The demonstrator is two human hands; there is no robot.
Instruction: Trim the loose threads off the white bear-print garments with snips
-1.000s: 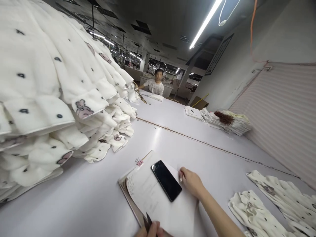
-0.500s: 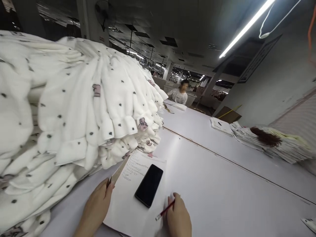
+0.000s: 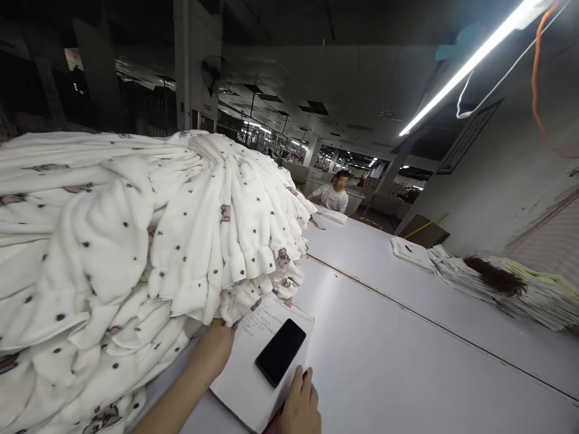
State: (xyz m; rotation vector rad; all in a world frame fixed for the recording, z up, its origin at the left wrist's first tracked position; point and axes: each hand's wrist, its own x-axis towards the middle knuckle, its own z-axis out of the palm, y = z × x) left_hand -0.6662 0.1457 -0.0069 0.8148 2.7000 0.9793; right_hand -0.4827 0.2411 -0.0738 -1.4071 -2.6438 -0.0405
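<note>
A notebook with written notes lies on the white table, and a black phone rests on its page. My left hand grips the notebook's left edge, right under the hanging cuffs of a tall pile of white fleece garments with dark dots and pink motifs. My right hand rests on the notebook's near corner with fingers closed around a red pencil, of which only a bit shows.
A stack of folded fabric pieces lies at the right, near a striped wall. A person in a white shirt sits at the far end of the table. A seam line crosses the tabletop.
The view swung left and up. The notebook with the phone now sits tucked against the garment pile, and my left hand has moved up its left edge under the cuffs.
</note>
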